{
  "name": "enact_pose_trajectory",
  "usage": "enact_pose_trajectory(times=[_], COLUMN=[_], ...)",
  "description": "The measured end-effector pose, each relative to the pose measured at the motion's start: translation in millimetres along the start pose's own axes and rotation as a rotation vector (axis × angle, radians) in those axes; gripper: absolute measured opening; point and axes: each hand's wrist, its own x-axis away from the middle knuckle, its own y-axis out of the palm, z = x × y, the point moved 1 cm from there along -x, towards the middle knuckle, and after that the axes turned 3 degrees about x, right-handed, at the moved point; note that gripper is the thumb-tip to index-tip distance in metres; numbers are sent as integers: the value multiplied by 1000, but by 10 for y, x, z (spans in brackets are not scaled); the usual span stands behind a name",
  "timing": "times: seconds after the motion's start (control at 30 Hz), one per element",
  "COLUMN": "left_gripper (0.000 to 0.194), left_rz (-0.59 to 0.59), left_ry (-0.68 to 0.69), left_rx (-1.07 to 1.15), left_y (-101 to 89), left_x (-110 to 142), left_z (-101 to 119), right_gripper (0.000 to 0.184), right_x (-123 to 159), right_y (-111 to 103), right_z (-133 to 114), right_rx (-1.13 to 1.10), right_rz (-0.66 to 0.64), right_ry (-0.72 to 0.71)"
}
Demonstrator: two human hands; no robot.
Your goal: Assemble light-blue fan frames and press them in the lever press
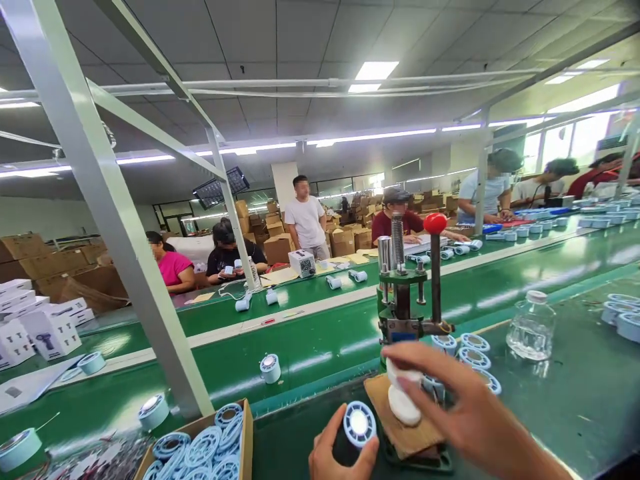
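Working at the small hand press (407, 293) on our green bench (575, 400), we note both hands low in the head view. Our left hand (340, 453) pinches a round pale-blue grille part (359, 424) between thumb and fingers, holding it face up just left of the brown pad (400, 427) under the press. Our right hand (470, 413) curls its fingers around a white rounded piece (403, 393) that rests on that pad, directly below the press head. The red-knobbed lever (435, 267) stands upright, untouched.

Several blue rings (470, 350) lie just behind the press base; a carton of more grilles (210, 447) sits at lower left, a clear bottle (531, 327) to the right. Other people work across the conveyor belt (310, 347).

Risk, as we judge it: the right fingers sit under the press head, so a lever pull before they clear could pinch them. The white piece looks tilted on the pad; pressed off-centre, it may skew or slip. The grille, held only by a light pinch, could drop.
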Motion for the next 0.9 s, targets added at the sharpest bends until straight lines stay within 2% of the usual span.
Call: enact_pose_trajectory(times=[0.1,0.13,0.17,0.23,0.3,0.37,0.5,0.73,0.9], left_gripper=[59,59,59,60,62,61,58,54,55], left_rz=[-100,-134,-162,-197,-209,-230,-299,-288,-276], left_ry=[26,25,21,2,-32,-48,-14,40,22], left_rx=[120,145,164,197,220,229,196,28,-29], left_y=[257,319,367,419,428,426,535,976,994], left_x=[-76,-91,-102,-123,-152,-188,-243,-245,-228], left_z=[289,377,453,554,579,552,503,679,665], right_gripper=[30,28,25,24,27,29,34,41,38], right_x=[-619,-847,-1074,-1496,-1811,-1982,-2021,-2000,-1990], right_y=[-591,-738,-860,-1020,-1078,-1059,-972,-960,-953], right_z=[-212,-232,-222,-115,47,184,297,366,337], right_rx=[130,202,268,342,320,275,187,95,107], right_rz=[439,571,695,807,739,633,584,594,601], right_ry=[-302,-347,-347,-191,-10,78,104,104,134])
